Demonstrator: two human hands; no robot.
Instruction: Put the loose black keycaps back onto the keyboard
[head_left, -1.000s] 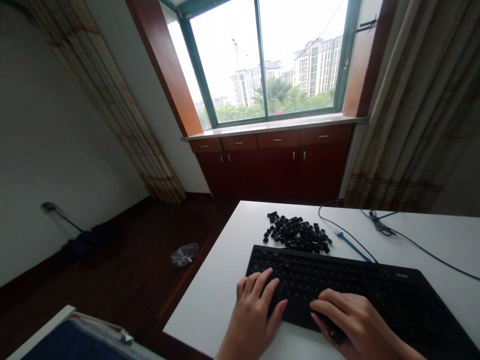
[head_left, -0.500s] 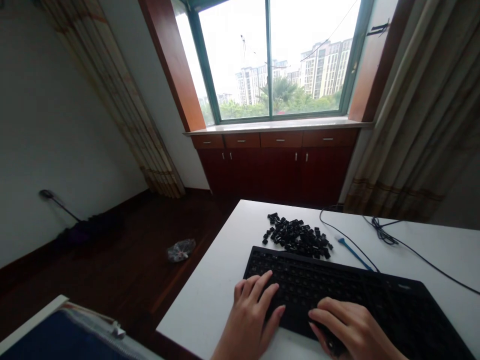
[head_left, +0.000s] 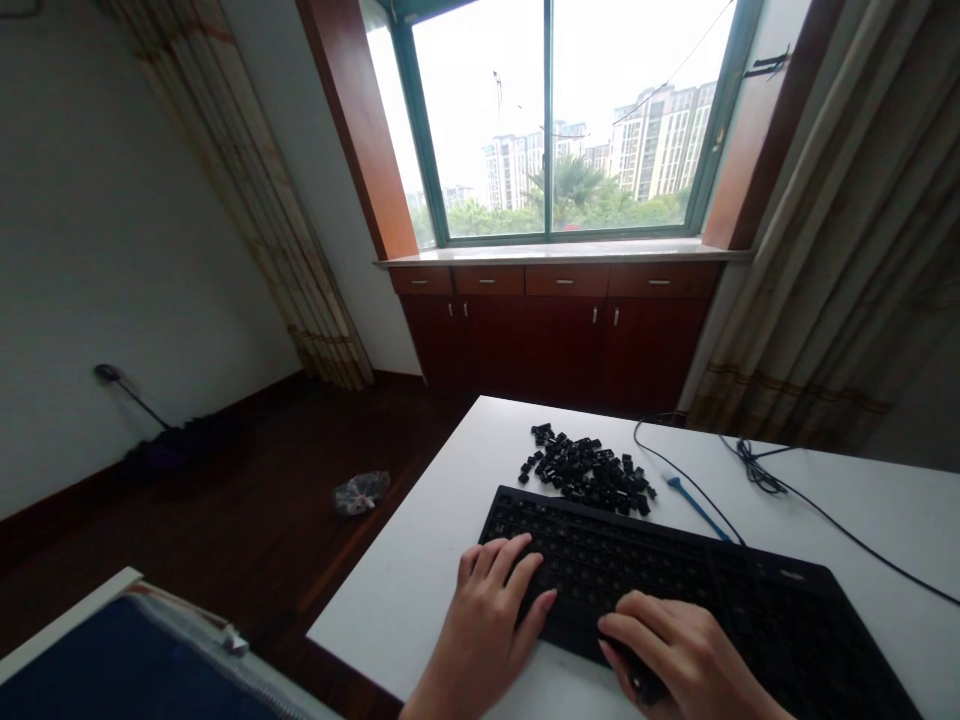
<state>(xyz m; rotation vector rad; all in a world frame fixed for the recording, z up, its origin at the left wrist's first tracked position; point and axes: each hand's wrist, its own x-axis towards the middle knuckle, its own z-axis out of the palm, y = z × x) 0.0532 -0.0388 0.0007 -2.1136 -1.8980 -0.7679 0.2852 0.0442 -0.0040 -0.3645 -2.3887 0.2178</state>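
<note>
A black keyboard with its keycaps off lies at a slant on the white table. My left hand rests on its left end, fingers apart and holding nothing. Over the front edge, nearer the middle, my right hand is curled round a small dark object, mostly hidden under the fingers. Behind the keyboard sits a pile of loose black keycaps. To the right of the pile is a blue brush.
A black cable runs across the table's right side, partly coiled. On the dark floor to the left lies a clear plastic bag. A blue item with a pale frame stands at the lower left. Red cabinets line the window wall.
The view has shifted slightly, so the table, the keyboard and both hands appear a little further left. The hands' poses on the keyboard look nearly the same.
</note>
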